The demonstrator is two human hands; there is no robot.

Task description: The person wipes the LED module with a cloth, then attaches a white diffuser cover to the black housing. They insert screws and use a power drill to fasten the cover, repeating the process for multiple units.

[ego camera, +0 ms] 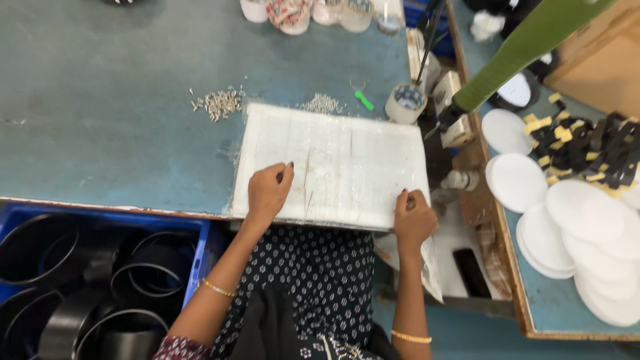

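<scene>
Resting on the near edge of a white foam slab, left hand and right hand, set well apart at opposite ends of that edge. Left hand curled into a loose fist, fingertips pinched on something too small to tell, beside thin wooden sticks lying upright across the slab. Right hand likewise curled shut at the slab's near right corner; whether anything sits inside, cannot tell. Gold bangles on both wrists, dotted dark clothing below. Slab lying flat on the blue-green tabletop, its near edge flush with the tabletop's front rim.

Down to the left, below the rim, a blue crate packed with black rings. Off to the right, on a second wooden-edged surface, a spread of overlapping white discs and a heap of black strips with yellow tabs.

Farther back, just past the slab's far edge, two small piles of silver screws, a little green piece, and a roll of tape. Above that, a green sleeve reaching in from the upper right. Along the far edge, a row of small cups.
</scene>
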